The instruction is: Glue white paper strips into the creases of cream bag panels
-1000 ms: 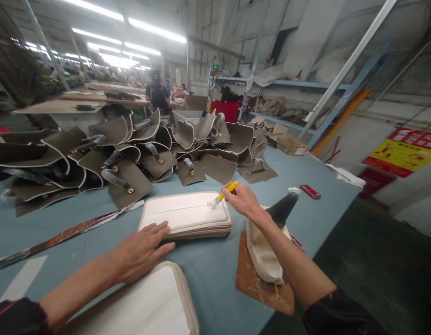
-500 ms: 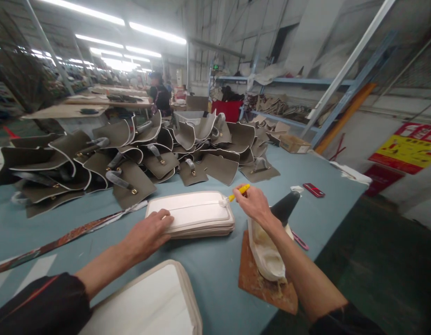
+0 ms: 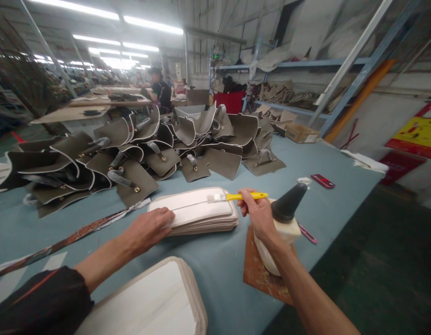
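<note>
On the blue-grey desk [image 3: 215, 274], the left hand [image 3: 149, 229] lies flat with fingers spread on the near left corner of a stack of cream rectangular leather panels [image 3: 194, 211], apparently pinning it in place. The right hand [image 3: 259, 211] has its fingers pinched around a yellow-handled small brush [image 3: 236, 197], bristles resting on the top panel's far right edge. Just right stands a cream glue bottle with a black cone cap [image 3: 287, 216] on a stained brown board [image 3: 260, 274]. A heap of olive-grey bag flaps [image 3: 138, 149] crowds the far side; another cream panel stack [image 3: 159, 302] sits near.
</note>
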Available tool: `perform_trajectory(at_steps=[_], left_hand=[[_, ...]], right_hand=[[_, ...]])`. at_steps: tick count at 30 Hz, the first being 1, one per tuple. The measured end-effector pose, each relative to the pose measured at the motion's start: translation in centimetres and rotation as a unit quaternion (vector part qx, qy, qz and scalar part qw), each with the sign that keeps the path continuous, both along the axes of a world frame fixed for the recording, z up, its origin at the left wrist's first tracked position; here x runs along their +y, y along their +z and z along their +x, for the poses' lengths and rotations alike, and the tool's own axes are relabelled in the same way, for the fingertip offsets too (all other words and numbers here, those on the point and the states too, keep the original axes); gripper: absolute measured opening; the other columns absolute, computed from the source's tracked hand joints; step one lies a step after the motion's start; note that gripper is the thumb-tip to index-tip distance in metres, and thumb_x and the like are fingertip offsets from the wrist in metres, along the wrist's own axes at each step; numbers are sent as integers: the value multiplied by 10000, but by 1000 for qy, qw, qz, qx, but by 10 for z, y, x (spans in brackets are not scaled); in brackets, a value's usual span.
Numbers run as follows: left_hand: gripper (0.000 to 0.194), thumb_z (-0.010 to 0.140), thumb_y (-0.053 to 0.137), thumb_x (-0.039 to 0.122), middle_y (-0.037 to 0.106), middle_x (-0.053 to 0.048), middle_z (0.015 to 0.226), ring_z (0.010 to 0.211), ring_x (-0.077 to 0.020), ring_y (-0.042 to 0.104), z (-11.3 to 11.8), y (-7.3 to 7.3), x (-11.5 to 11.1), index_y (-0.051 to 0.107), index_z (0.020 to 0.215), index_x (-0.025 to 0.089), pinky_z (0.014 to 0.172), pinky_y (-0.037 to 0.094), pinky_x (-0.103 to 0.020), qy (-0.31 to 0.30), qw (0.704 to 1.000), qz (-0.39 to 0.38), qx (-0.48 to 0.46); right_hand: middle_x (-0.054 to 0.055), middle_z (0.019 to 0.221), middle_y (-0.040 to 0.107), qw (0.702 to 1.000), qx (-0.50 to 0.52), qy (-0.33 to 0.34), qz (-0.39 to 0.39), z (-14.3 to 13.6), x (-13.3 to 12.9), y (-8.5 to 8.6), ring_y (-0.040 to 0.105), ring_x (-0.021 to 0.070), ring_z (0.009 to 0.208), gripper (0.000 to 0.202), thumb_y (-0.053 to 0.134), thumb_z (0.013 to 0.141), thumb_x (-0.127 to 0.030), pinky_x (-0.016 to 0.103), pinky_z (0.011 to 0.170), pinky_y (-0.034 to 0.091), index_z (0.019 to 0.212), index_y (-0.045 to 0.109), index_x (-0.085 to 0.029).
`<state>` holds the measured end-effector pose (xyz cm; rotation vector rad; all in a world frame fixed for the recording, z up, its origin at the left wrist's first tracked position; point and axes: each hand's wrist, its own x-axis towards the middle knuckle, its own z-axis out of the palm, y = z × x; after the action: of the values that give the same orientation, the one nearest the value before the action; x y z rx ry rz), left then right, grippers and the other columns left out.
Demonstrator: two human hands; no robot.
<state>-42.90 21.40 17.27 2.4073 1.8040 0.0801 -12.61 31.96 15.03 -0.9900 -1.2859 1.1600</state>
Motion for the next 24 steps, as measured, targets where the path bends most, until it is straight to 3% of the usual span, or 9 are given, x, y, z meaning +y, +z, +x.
perform_trajectory(at_steps=[4,8,15,20,24], left_hand=[[163,904,447,223,693,-44,983,858,-201,669,-2,7,1,593,975,236,789,490,-318,1,1000,10,7],[136,883,414,176,645,-49,926,834,-216,646,-1,13,5,537,893,233,723,453,-328,56,996,66,33],[136,933,379,201,571,-18,852,719,-192,610,-9,35,-4,473,845,243,651,410,-320,127,978,153,56],[162,957,373,216,566,-22,840,699,-184,573,-23,51,-25,493,849,229,652,406,-319,145,967,198,65],[197,946,394,189,556,-25,805,667,-171,529,-34,62,-53,526,802,221,621,391,-308,145,962,220,75]], right_hand=[[-24,631,602,995,79,38,-48,10,-19,1,485,106,499,458,795,781,-600,229,481,405,889,688,-168],[-15,623,611,989,90,46,-106,14,-32,-13,500,112,499,494,736,812,-647,226,472,404,911,691,-165],[53,719,722,991,35,48,-118,-26,-22,-18,527,127,482,617,762,725,-711,233,443,404,980,670,-157],[86,794,756,983,5,82,-164,-64,-10,-16,567,128,491,412,754,832,-574,212,406,405,904,692,-173],[125,850,776,972,-27,97,-211,-57,-11,-16,561,101,469,338,681,933,-477,174,381,394,831,676,-155]])
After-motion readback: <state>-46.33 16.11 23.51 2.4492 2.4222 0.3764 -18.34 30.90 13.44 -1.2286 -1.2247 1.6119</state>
